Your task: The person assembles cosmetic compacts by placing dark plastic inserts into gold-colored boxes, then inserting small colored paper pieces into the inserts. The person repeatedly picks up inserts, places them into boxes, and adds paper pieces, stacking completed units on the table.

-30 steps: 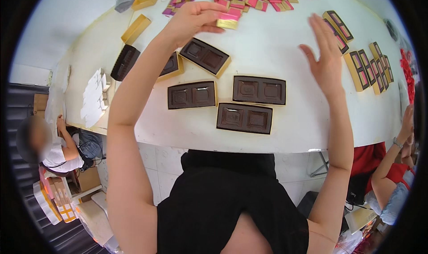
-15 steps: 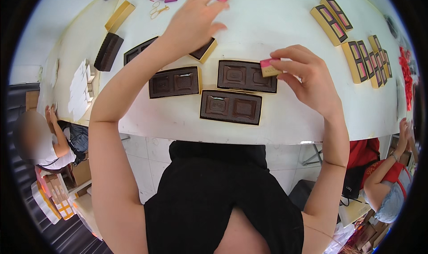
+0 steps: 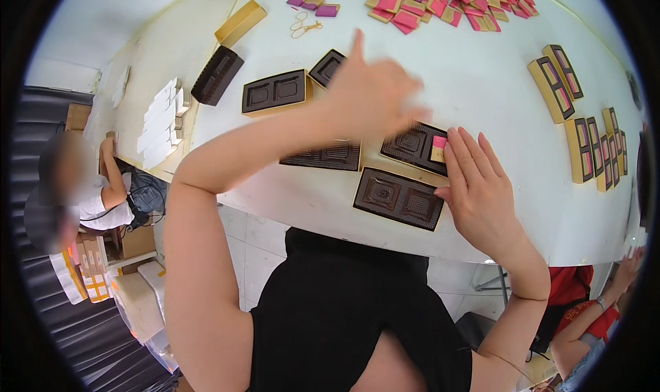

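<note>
Centre frame: right hand (image 3: 481,192), fingers flat and extended, pressing a pink-and-gold packet (image 3: 438,148) into the right end of a brown two-well tray (image 3: 414,146) on the counter (image 3: 481,82); left hand (image 3: 375,96) blurred above, open, empty.

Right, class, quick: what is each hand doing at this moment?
Left hand: blurred, raised above the table, fingers spread, holding nothing visible.
Right hand: open, fingertips pressing a small pink packet into a dark brown tray.
</note>
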`<state>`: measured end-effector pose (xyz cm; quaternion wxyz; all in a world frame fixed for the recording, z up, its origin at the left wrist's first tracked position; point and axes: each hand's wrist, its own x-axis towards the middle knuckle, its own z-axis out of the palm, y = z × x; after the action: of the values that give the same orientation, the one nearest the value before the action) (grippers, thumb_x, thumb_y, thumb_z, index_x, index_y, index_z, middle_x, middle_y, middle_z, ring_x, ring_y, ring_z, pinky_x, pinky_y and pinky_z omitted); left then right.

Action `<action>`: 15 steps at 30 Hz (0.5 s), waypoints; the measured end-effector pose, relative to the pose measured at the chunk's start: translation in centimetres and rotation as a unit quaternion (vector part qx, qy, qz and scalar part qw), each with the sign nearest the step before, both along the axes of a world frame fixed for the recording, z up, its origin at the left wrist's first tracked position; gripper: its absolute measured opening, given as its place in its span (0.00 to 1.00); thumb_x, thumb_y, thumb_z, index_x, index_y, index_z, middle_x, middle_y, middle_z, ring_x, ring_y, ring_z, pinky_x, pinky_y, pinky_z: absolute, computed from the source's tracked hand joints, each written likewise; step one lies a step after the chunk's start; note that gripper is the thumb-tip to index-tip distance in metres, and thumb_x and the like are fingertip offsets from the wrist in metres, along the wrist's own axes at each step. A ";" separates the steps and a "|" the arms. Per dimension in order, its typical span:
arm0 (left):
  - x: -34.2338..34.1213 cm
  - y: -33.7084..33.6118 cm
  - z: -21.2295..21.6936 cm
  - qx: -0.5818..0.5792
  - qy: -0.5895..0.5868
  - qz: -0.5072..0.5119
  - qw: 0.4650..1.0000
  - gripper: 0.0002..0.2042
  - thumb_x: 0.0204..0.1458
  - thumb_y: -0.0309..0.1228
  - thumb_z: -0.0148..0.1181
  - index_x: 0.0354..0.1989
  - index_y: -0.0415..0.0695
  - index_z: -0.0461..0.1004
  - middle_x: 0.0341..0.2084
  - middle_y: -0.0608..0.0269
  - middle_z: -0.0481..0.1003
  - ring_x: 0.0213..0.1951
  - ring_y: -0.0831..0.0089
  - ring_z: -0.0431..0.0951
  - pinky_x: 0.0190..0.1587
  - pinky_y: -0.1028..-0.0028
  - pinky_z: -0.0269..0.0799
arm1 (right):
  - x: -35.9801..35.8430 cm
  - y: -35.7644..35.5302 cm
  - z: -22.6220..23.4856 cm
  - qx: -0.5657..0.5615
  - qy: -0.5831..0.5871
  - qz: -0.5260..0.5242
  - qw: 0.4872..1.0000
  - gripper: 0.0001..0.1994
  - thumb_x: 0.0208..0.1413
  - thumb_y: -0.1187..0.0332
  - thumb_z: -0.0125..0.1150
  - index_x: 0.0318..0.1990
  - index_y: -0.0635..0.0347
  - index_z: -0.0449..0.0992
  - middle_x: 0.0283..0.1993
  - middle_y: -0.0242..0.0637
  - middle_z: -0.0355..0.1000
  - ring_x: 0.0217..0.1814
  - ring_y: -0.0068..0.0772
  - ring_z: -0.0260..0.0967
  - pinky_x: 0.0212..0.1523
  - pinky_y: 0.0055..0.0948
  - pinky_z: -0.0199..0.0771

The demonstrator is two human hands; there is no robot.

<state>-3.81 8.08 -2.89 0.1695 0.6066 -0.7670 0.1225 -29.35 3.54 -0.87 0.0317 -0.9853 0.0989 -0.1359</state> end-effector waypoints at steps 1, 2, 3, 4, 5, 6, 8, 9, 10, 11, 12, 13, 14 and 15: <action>2.6 -2.0 -0.5 -0.043 0.040 0.033 0.998 0.18 0.51 0.48 0.62 0.44 0.48 0.79 0.31 0.62 0.80 0.42 0.66 0.79 0.63 0.34 0.46 | 0.3 -0.2 -0.7 -0.022 -0.016 -0.005 1.000 0.23 0.49 0.70 0.61 0.52 0.77 0.71 0.60 0.55 0.67 0.65 0.51 0.63 0.66 0.50 0.60; 5.7 -3.5 1.4 0.006 -0.055 0.101 0.993 0.18 0.51 0.46 0.63 0.47 0.50 0.78 0.36 0.58 0.80 0.44 0.61 0.78 0.59 0.47 0.60 | 0.4 -0.3 -1.4 -0.041 -0.028 -0.012 0.999 0.23 0.49 0.71 0.60 0.52 0.75 0.71 0.60 0.54 0.67 0.65 0.51 0.63 0.66 0.49 0.60; 9.6 -5.4 2.1 0.083 0.000 0.163 0.983 0.18 0.55 0.45 0.59 0.48 0.47 0.76 0.41 0.60 0.80 0.45 0.61 0.79 0.47 0.55 0.71 | 0.4 -0.4 -2.1 -0.047 -0.047 -0.019 0.998 0.22 0.49 0.72 0.59 0.52 0.74 0.72 0.60 0.53 0.67 0.65 0.50 0.63 0.66 0.49 0.61; 12.8 -5.6 1.9 0.065 -0.016 0.139 0.988 0.18 0.53 0.41 0.61 0.50 0.46 0.75 0.40 0.58 0.79 0.44 0.58 0.78 0.47 0.61 0.71 | 0.6 -0.9 -2.7 -0.054 -0.070 -0.022 0.996 0.21 0.49 0.74 0.59 0.52 0.73 0.72 0.59 0.51 0.68 0.64 0.49 0.64 0.65 0.49 0.62; 15.6 -5.4 1.0 0.045 -0.030 0.116 0.992 0.19 0.52 0.37 0.63 0.52 0.46 0.74 0.40 0.55 0.78 0.44 0.56 0.77 0.47 0.66 0.72 | 1.1 -1.8 -3.1 -0.062 -0.093 -0.024 0.993 0.20 0.49 0.75 0.58 0.52 0.71 0.73 0.59 0.49 0.69 0.64 0.49 0.64 0.65 0.48 0.62; 17.4 -5.8 0.3 0.039 -0.053 0.100 0.993 0.19 0.52 0.36 0.62 0.52 0.46 0.74 0.40 0.55 0.78 0.44 0.55 0.77 0.47 0.66 0.72 | 1.4 -2.5 -3.0 -0.067 -0.090 -0.039 0.993 0.21 0.49 0.77 0.57 0.53 0.70 0.72 0.59 0.47 0.69 0.65 0.47 0.64 0.65 0.48 0.62; 19.1 -6.1 -1.7 0.033 -0.090 0.066 0.993 0.18 0.53 0.33 0.61 0.53 0.45 0.73 0.41 0.54 0.78 0.45 0.53 0.76 0.48 0.64 0.72 | 1.6 -3.4 -2.8 -0.071 -0.076 -0.071 0.992 0.23 0.48 0.81 0.55 0.56 0.67 0.71 0.60 0.43 0.70 0.66 0.44 0.64 0.66 0.47 0.62; 18.9 -6.3 -2.2 0.031 -0.122 0.071 0.989 0.17 0.54 0.31 0.61 0.52 0.45 0.73 0.40 0.55 0.78 0.44 0.56 0.77 0.47 0.66 0.72 | 1.6 -3.8 -2.9 -0.069 -0.079 -0.064 0.992 0.24 0.47 0.82 0.54 0.56 0.67 0.71 0.60 0.42 0.70 0.66 0.43 0.64 0.66 0.46 0.62; 18.6 -6.4 -1.9 0.027 -0.157 0.081 0.984 0.16 0.55 0.30 0.60 0.52 0.44 0.74 0.39 0.57 0.79 0.43 0.59 0.78 0.46 0.68 0.72 | 1.8 -4.4 -3.1 -0.069 -0.085 -0.052 0.993 0.24 0.46 0.83 0.54 0.55 0.66 0.71 0.60 0.41 0.70 0.66 0.42 0.64 0.66 0.46 0.62; 18.1 -6.7 -1.7 0.023 -0.191 0.093 0.977 0.15 0.55 0.29 0.59 0.51 0.44 0.74 0.38 0.58 0.79 0.42 0.62 0.78 0.46 0.69 0.72 | 1.8 -4.7 -3.2 -0.069 -0.091 -0.039 0.993 0.25 0.45 0.84 0.54 0.55 0.66 0.72 0.60 0.41 0.70 0.66 0.41 0.64 0.66 0.45 0.63; 16.3 -7.1 -0.8 -0.018 -0.108 0.089 0.990 0.11 0.56 0.30 0.58 0.46 0.43 0.75 0.35 0.56 0.79 0.38 0.60 0.79 0.42 0.67 0.73 | 1.6 -5.1 -3.3 -0.060 -0.092 -0.035 0.993 0.23 0.46 0.83 0.54 0.54 0.65 0.73 0.59 0.40 0.71 0.65 0.40 0.65 0.65 0.45 0.64; 13.4 -7.1 0.6 -0.060 -0.028 0.082 0.994 0.09 0.56 0.30 0.56 0.41 0.41 0.76 0.32 0.54 0.79 0.35 0.59 0.80 0.38 0.65 0.74 | 1.5 -5.5 -3.5 -0.052 -0.098 -0.033 0.993 0.22 0.47 0.81 0.55 0.53 0.64 0.73 0.59 0.39 0.71 0.65 0.39 0.65 0.64 0.45 0.66; 11.4 -6.5 1.9 -0.098 0.049 0.081 0.991 0.08 0.56 0.31 0.55 0.37 0.40 0.77 0.28 0.53 0.79 0.31 0.57 0.81 0.35 0.63 0.75 | 1.7 -5.7 -3.6 -0.042 -0.107 -0.024 0.993 0.20 0.48 0.79 0.55 0.51 0.63 0.74 0.58 0.39 0.72 0.64 0.38 0.66 0.63 0.45 0.67; 10.6 -6.1 2.4 -0.029 0.157 0.041 0.986 0.09 0.58 0.30 0.54 0.40 0.39 0.77 0.29 0.53 0.79 0.31 0.63 0.81 0.36 0.67 0.75 | 1.8 -5.7 -3.5 -0.045 -0.107 -0.024 0.993 0.20 0.48 0.79 0.55 0.52 0.63 0.74 0.58 0.39 0.72 0.64 0.38 0.66 0.63 0.45 0.67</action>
<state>6.75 2.02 -0.46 0.3000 0.6438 -0.7018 0.0549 -27.56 -2.19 -4.39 -0.0050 -0.9629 0.1122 -0.2455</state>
